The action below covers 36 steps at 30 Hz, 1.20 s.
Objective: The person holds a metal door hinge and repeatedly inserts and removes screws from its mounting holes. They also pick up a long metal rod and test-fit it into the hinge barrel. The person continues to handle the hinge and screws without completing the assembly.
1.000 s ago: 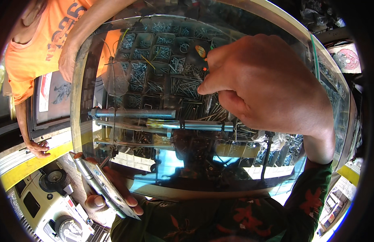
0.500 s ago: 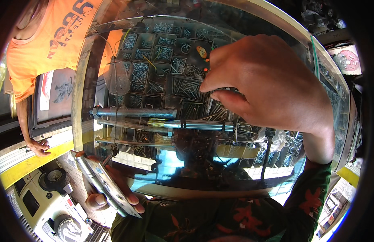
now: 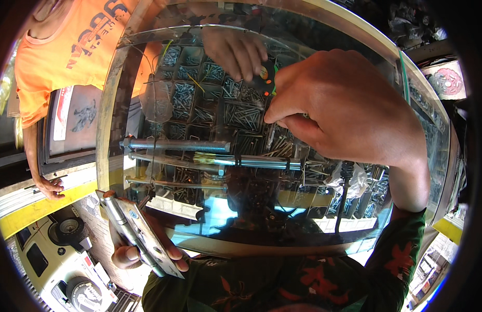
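Co-worker's hand (image 3: pixel 229 51) has come in at far side, near black-green tool (image 3: pixel 264 77) just beside my right hand (image 3: pixel 347 112). Counter edge (image 3: pixel 103 135) on left well apart from it. Screws (image 3: pixel 243 115) heaped beneath glass; white car (image 3: pixel 47 260) outside. My left hand (image 3: pixel 125 255) grips metal hinge (image 3: pixel 147 234) off near-left corner; right fingers curled, contents I cannot tell.

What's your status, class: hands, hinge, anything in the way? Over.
Left hand: holding metal hinge. Right hand: above glass case, hold unclear. Possibly in the way: another person's hand, near black-and-green gadget.
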Each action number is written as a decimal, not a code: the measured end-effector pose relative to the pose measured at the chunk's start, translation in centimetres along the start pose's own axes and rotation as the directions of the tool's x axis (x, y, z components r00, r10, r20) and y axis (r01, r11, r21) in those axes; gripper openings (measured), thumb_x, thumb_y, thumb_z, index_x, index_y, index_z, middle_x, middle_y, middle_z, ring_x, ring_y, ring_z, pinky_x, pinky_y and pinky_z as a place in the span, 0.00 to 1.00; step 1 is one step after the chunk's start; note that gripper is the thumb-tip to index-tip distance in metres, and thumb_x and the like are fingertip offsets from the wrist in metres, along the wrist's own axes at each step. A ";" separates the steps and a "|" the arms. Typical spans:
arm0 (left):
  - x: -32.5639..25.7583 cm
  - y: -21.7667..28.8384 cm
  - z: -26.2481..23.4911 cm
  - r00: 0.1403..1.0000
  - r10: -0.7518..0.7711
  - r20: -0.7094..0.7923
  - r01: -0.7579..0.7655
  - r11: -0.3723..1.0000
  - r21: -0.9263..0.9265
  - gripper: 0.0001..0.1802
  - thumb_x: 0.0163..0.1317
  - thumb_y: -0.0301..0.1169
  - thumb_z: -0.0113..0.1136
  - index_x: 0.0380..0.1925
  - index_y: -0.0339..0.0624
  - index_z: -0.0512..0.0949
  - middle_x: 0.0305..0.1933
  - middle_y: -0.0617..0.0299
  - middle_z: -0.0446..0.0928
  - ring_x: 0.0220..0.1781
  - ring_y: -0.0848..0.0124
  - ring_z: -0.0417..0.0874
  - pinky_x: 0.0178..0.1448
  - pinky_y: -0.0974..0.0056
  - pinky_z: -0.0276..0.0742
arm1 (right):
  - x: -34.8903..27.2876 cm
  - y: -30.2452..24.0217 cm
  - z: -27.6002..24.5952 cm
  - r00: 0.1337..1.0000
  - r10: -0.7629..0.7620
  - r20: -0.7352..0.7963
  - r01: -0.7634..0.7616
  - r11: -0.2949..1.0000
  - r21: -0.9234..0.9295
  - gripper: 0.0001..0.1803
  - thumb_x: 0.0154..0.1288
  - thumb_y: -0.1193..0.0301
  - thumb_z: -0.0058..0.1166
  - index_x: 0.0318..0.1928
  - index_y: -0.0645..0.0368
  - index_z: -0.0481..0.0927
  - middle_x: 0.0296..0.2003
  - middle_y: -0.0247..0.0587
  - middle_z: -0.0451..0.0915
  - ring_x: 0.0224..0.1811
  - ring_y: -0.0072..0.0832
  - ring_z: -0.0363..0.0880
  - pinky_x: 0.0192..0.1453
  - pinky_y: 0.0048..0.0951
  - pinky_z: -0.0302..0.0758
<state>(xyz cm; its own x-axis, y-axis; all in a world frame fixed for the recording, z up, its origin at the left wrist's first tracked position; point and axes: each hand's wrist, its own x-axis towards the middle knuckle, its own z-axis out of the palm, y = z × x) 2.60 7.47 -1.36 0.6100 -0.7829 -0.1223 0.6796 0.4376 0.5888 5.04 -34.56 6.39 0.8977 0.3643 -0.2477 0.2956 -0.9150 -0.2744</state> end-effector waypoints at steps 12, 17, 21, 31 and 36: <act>1.1 -0.3 -0.4 0.995 0.047 0.087 -0.053 0.997 0.063 0.37 0.76 0.33 0.68 0.81 0.41 0.68 0.44 0.29 0.87 0.34 0.39 0.95 0.36 0.43 0.99 | 0.1 0.1 -0.3 1.000 -0.025 0.008 0.025 1.000 -0.004 0.09 0.65 0.79 0.69 0.41 0.54 0.98 0.36 0.39 0.92 0.37 0.39 0.94 0.45 0.44 0.88; 0.9 -0.5 1.1 0.997 0.065 -0.029 -0.061 0.990 0.131 0.36 0.76 0.34 0.67 0.81 0.40 0.69 0.43 0.31 0.88 0.32 0.40 0.95 0.33 0.45 0.99 | 0.2 0.0 -0.3 0.999 -0.005 0.049 0.007 1.000 -0.022 0.09 0.64 0.79 0.69 0.41 0.54 0.98 0.36 0.40 0.92 0.37 0.39 0.94 0.46 0.45 0.87; 1.1 -0.4 1.2 0.999 0.047 -0.026 -0.043 0.989 0.139 0.37 0.76 0.35 0.67 0.81 0.39 0.67 0.43 0.30 0.87 0.34 0.38 0.95 0.36 0.44 0.99 | 0.0 0.4 0.0 0.998 -0.051 -0.022 0.051 0.999 0.002 0.09 0.65 0.80 0.70 0.43 0.55 0.97 0.36 0.41 0.92 0.35 0.40 0.93 0.44 0.43 0.87; 0.9 -0.2 2.6 0.984 -0.037 -0.175 0.062 0.989 0.138 0.51 0.73 0.32 0.67 0.86 0.43 0.45 0.49 0.17 0.83 0.45 0.25 0.93 0.48 0.24 0.95 | 1.6 -1.7 2.1 0.864 -0.181 -0.471 0.342 0.896 0.283 0.14 0.70 0.83 0.70 0.53 0.58 0.92 0.33 0.40 0.89 0.26 0.23 0.85 0.29 0.28 0.75; 1.0 -1.0 2.0 0.991 0.039 -0.128 -0.023 0.992 0.125 0.49 0.74 0.31 0.64 0.85 0.41 0.43 0.52 0.12 0.82 0.47 0.20 0.91 0.48 0.22 0.94 | 1.0 -1.6 0.6 0.738 0.018 -0.675 0.265 0.912 0.314 0.12 0.78 0.80 0.68 0.57 0.56 0.93 0.35 0.29 0.88 0.30 0.07 0.75 0.30 0.20 0.65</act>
<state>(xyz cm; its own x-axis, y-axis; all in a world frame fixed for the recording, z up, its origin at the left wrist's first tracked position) 1.68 5.36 -0.48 0.6828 -0.7026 -0.2003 0.6093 0.3963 0.6868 5.23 -32.61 6.00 0.8880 0.1355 0.4394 0.4048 -0.6835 -0.6074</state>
